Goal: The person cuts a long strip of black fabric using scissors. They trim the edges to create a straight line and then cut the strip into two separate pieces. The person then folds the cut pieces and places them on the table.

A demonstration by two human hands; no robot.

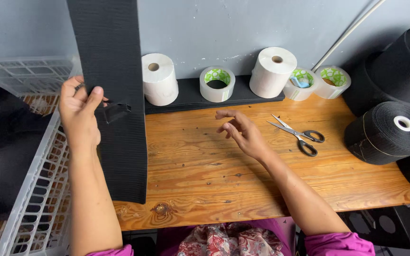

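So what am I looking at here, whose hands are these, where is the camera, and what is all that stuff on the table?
There is no machine: a person wears a camera on the head, looking down at their own bare hands. The left hand holds up a wide black strap. The right hand hovers open over the wooden table, holding nothing. On the table lie scissors, white paper rolls, tape rolls and a black strap roll. A white basket stands at the left.
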